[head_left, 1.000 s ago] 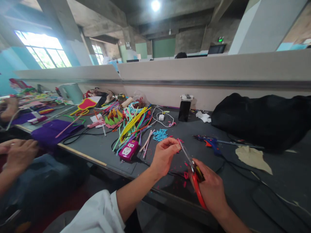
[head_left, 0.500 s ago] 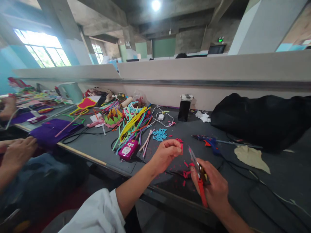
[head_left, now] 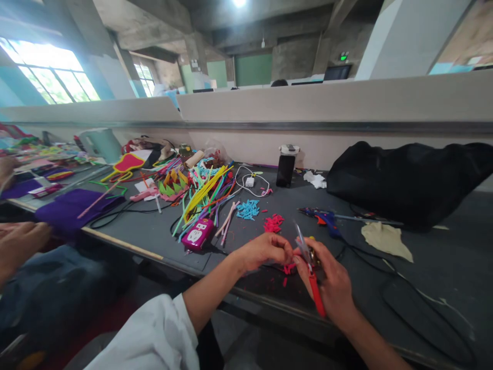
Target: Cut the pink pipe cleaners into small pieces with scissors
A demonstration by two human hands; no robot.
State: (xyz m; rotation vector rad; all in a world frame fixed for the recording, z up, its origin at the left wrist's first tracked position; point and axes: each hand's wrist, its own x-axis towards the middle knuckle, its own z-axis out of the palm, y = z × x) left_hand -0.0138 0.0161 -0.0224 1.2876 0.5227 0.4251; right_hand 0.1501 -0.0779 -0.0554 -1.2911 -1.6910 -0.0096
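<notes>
Over the table point(head_left: 447, 257), left hand point(head_left: 265, 253): thumb and fingertips pressed together, near the right hand's fingertips; a trace of red shows between the two hands, but it is too blurred to tell which hand has it, if either.
Right hand point(head_left: 332, 280): curled around the scissors point(head_left: 317, 297), blades pointing up and away, red handle slanting down along the palm.
Red scraps point(head_left: 288, 269): scattered on the tabletop below the hands, close to the near edge.
Red heap point(head_left: 273, 224): short pieces in a loose pile just beyond the left hand; judging by it, a fair share of red is already cut, while how much remains uncut cannot be seen.
Blue heap point(head_left: 247, 209): short pieces gathered apart, beyond and left of the red; this batch looks finished.
Pink stems point(head_left: 227, 226): whole lengths lying beside the blue heap, apparently uncut.
Fuzzy stems point(head_left: 204, 195): a mixed long bundle, yellow on top, behind the magenta box point(head_left: 197, 235).
Farther right: a blue glue gun point(head_left: 328, 222), then a cream cloth point(head_left: 385, 240), with a black bag point(head_left: 408, 180) behind.
</notes>
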